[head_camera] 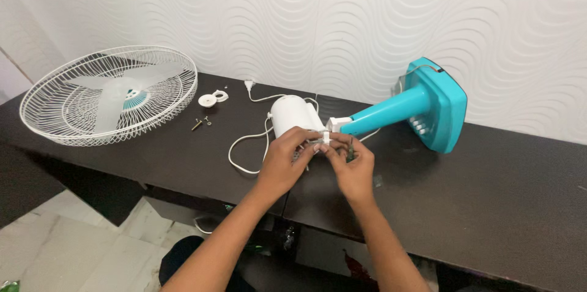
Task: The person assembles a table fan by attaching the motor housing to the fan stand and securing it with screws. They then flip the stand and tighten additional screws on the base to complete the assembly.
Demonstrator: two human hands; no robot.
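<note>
A fan body lies on its side on the dark table (489, 200): white motor housing (292, 114), teal neck (391, 110) and teal square base (443, 105). My left hand (282, 160) and my right hand (351, 163) meet just in front of the motor housing. Together their fingertips pinch a small white part (323, 140) at the joint between housing and neck. What lies under the palms is hidden.
A white wire fan guard (110, 93) with pale blades inside rests at the table's left end. A white round cap (208, 100) and a brass bolt (200, 124) lie beside it. The white power cord (244, 145) loops left of the motor. A patterned white wall stands behind.
</note>
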